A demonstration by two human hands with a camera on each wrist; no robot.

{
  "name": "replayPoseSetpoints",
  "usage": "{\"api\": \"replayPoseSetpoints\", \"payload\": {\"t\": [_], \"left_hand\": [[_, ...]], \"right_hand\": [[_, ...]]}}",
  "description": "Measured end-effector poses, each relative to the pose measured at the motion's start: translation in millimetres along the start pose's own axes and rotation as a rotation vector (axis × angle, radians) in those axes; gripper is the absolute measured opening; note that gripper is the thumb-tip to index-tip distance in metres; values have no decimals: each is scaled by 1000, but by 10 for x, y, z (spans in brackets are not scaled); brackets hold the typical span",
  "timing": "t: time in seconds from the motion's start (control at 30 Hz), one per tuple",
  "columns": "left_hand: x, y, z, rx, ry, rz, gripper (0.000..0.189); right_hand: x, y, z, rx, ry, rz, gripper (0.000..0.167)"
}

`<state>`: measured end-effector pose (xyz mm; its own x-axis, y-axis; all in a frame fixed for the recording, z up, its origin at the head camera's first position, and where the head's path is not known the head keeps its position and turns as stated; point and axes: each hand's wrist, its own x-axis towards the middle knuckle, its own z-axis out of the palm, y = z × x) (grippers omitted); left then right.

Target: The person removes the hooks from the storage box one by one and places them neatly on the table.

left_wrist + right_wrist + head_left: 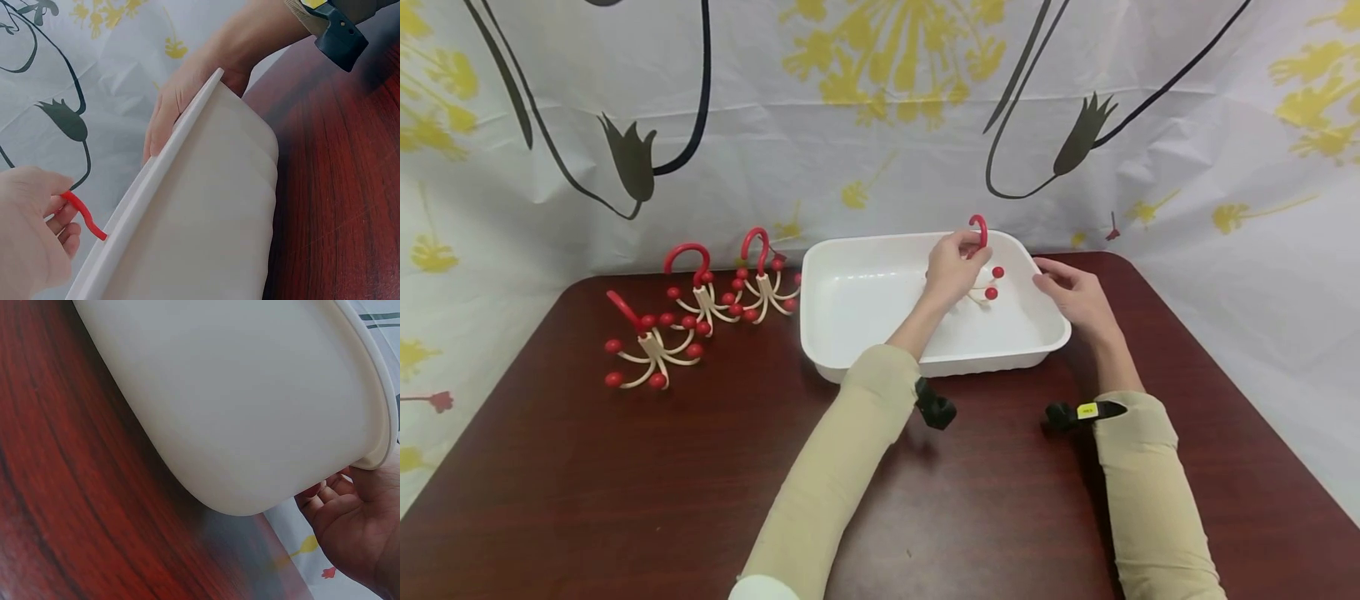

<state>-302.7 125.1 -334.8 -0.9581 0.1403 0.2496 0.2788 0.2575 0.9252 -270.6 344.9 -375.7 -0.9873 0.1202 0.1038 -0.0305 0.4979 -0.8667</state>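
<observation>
My left hand pinches the red hook of a small hanger with pale curved arms tipped with red balls. This hanger is in the right half of the white tray, its lower part partly hidden by the hand. In the left wrist view, the red hook shows between the thumb and fingers, above the tray's rim. At the tray's right end, my right hand holds the rim; the right wrist view shows its fingers bent beneath that rim.
Left of the tray, several similar hangers stand on the dark wooden table: one nearest the tray, one in the middle, one farther left. A white patterned cloth hangs behind the table.
</observation>
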Motion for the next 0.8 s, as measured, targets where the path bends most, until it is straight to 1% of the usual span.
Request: {"api": "replayPoseSetpoints", "payload": {"t": [0.23, 0.33, 0.43, 0.53, 0.67, 0.8], "left_hand": [[-40, -1, 7, -64, 20, 37, 20], [-72, 12, -29, -78, 22, 58, 20], [-104, 29, -97, -90, 25, 89, 20], [-139, 68, -182, -105, 30, 136, 20], [-186, 152, -309, -132, 27, 198, 20], [-228, 244, -445, -159, 30, 230, 20]], "right_hand": [[2, -1, -2, 8, -3, 9, 52], [11, 3, -1, 19, 0, 4, 51], [16, -1, 4, 38, -1, -3, 51], [16, -8, 5, 43, 3, 0, 51], [9, -14, -2, 24, 4, 9, 51], [-2, -18, -7, 9, -2, 13, 52]]}}
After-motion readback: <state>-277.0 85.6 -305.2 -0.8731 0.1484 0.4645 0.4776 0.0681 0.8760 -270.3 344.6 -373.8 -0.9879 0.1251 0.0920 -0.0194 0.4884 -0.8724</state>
